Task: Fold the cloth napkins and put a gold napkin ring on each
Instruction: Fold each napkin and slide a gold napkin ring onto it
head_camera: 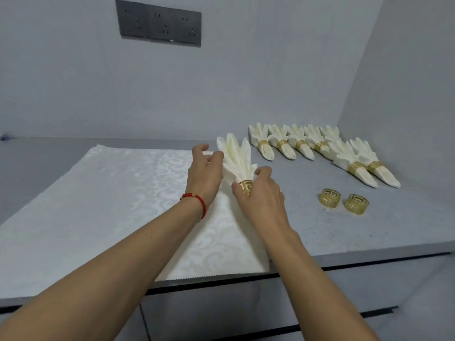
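A cream folded napkin point(237, 156) fans upward at the middle of the counter, with a gold napkin ring point(247, 186) round its lower end. My right hand point(261, 195) grips the ring and the napkin's base. My left hand point(204, 172) touches the napkin's left folds with bent fingers; a red bracelet is on that wrist. Several finished napkins point(305, 143) with gold rings lie in rows at the back right. Two loose gold rings point(331, 198) point(356, 204) stand on the counter to the right.
A large white patterned cloth point(110, 198) lies spread over the left part of the grey counter point(369, 230). A dark socket panel point(158, 23) is on the back wall. A side wall closes the right. Drawers sit below the counter's front edge.
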A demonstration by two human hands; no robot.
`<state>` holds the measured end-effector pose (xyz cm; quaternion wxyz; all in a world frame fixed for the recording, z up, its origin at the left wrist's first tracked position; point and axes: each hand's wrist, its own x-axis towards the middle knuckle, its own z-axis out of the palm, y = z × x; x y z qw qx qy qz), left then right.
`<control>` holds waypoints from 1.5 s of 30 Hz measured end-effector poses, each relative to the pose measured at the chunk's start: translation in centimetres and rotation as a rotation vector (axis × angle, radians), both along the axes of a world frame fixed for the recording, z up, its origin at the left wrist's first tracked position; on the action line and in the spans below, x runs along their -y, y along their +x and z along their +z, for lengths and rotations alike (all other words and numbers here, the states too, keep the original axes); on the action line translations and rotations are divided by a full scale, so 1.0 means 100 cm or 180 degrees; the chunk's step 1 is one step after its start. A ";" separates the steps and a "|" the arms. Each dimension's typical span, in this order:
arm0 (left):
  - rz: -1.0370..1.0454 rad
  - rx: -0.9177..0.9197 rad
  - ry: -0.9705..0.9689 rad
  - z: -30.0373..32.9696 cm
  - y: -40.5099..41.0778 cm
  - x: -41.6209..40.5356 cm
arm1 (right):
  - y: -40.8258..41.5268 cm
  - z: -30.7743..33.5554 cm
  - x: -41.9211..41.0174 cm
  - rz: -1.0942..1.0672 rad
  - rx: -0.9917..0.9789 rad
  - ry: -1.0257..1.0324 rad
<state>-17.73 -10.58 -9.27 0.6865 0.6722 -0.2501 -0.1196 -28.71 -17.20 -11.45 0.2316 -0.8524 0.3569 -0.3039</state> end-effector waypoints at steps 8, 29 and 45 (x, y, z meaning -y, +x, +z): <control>-0.0997 0.1477 0.1285 -0.029 -0.058 0.115 | -0.085 0.025 0.154 -0.0893 0.0178 -0.0002; -0.1005 0.3085 0.2634 -0.081 -0.055 0.168 | -0.042 -0.019 0.373 -0.1403 -0.0797 0.0647; -0.0710 0.0639 0.0949 -0.034 -0.029 0.102 | -0.033 0.011 0.140 0.0024 -0.1200 -0.1093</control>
